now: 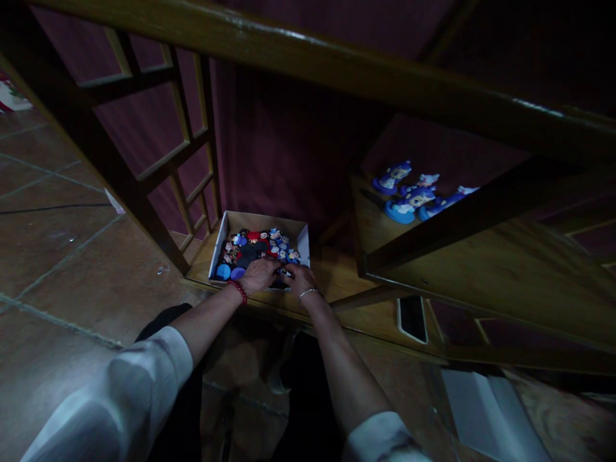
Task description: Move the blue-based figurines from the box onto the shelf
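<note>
We look down at a shallow cardboard box [302, 239] sitting on the low shelf [337, 273] of a dark wooden unit, left of centre and close to the shelf's near edge. It is heaped with small toys [255, 247] in red, blue and black.

The left hand [260, 274], with a red bead bracelet [237, 290] at the wrist, lies palm down over the box's near wall, its fingers bent in among the toys. The right hand [299, 279], with a metal bangle [308, 293], sits just beside it at the near right corner, fingers curled down. The light is too dim for us to tell whether either hand pinches a toy or only rests on the heap.

As we judge it, the main risk is the box itself. It sits so near the shelf's edge that weight on the near wall, or a pull toward us, could tip it and scatter the toys over the tiled floor [58, 244]. The heap is loose, so fingers raking through it could flick pieces over the low walls. A wooden rail [337, 64] crosses close overhead and could be bumped. The blue figures [409, 199] on the higher shelf [481, 269] to the right stand well apart from both hands, so we see little danger there.
</note>
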`<state>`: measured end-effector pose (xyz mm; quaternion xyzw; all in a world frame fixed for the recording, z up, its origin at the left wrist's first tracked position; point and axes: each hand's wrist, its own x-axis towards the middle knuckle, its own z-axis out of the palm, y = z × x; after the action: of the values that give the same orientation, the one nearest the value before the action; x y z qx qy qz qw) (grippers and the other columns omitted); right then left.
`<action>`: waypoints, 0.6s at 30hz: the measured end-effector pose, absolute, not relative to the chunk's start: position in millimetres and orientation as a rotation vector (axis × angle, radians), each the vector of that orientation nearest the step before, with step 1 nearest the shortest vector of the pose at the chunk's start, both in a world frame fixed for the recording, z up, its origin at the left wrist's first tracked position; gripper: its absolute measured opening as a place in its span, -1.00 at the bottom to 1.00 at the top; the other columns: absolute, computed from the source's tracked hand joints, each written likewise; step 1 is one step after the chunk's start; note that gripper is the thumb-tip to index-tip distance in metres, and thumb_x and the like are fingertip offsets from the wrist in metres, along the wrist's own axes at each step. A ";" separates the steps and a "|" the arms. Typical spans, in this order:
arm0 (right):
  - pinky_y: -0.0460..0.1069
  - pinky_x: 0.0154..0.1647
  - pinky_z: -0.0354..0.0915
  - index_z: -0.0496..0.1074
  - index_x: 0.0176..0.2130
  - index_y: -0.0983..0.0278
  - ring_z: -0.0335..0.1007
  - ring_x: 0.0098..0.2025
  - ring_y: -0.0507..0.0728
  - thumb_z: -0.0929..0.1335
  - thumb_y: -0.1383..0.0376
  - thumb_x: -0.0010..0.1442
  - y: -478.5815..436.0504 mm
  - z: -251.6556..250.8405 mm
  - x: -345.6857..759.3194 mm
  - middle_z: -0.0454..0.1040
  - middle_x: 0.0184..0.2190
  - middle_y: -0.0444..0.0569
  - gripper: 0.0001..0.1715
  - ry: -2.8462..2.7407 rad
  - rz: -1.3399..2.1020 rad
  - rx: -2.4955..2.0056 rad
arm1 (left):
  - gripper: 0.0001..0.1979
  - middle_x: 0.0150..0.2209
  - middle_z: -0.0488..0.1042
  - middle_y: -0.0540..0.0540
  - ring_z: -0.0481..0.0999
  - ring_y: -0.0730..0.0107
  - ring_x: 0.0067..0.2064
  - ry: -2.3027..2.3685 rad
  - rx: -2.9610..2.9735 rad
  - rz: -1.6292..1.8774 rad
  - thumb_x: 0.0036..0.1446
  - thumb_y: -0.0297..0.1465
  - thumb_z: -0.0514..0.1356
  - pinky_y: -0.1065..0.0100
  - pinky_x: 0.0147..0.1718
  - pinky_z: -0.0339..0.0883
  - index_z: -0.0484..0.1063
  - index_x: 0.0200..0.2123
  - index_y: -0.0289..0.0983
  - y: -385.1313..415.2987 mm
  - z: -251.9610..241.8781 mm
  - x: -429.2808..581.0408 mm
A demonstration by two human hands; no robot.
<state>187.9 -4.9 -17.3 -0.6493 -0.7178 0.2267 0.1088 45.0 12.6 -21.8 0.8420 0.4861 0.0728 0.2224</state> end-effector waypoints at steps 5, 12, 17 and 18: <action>-0.09 -0.30 0.21 0.44 -0.29 0.21 0.33 -0.34 0.05 0.34 0.29 -0.03 -3.2 -19.6 189.3 0.46 -0.41 -0.09 -0.79 -2.146 0.655 -1.905 | -0.73 -0.16 0.40 -0.12 0.38 0.32 -0.15 1.365 2.296 0.195 0.03 -0.39 0.06 0.38 -0.20 0.25 0.35 -0.15 -0.23 12.6 -23.0 45.4; -0.10 -0.34 0.21 0.44 -0.30 0.20 0.33 -0.36 0.04 0.33 0.26 -0.02 -4.4 -14.9 188.5 0.45 -0.42 -0.10 -0.79 -2.129 0.669 -1.951 | -0.74 -0.17 0.41 -0.12 0.39 0.32 -0.15 1.349 2.275 0.226 0.03 -0.40 0.05 0.38 -0.21 0.26 0.38 -0.18 -0.23 13.3 -25.6 44.2; -0.08 -0.30 0.24 0.44 -0.26 0.20 0.34 -0.36 0.05 0.33 0.29 -0.03 -3.1 -17.1 190.5 0.46 -0.41 -0.10 -0.75 -2.083 0.692 -1.944 | -0.72 -0.22 0.45 -0.07 0.41 0.39 -0.20 1.382 2.204 0.219 0.03 -0.45 0.02 0.42 -0.19 0.25 0.40 -0.18 -0.22 17.7 -26.5 42.2; -0.07 -0.29 0.25 0.44 -0.25 0.21 0.35 -0.35 0.06 0.33 0.29 -0.03 -2.5 -18.7 191.0 0.46 -0.40 -0.09 -0.74 -2.070 0.707 -1.940 | -0.71 -0.23 0.46 -0.05 0.42 0.40 -0.20 1.377 2.191 0.226 0.03 -0.45 0.02 0.44 -0.19 0.25 0.40 -0.17 -0.21 18.7 -26.2 41.6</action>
<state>191.0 -2.5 -18.7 -0.6596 -0.7037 0.2405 0.1087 41.6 18.7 -26.2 0.8125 0.5105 0.0837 0.2689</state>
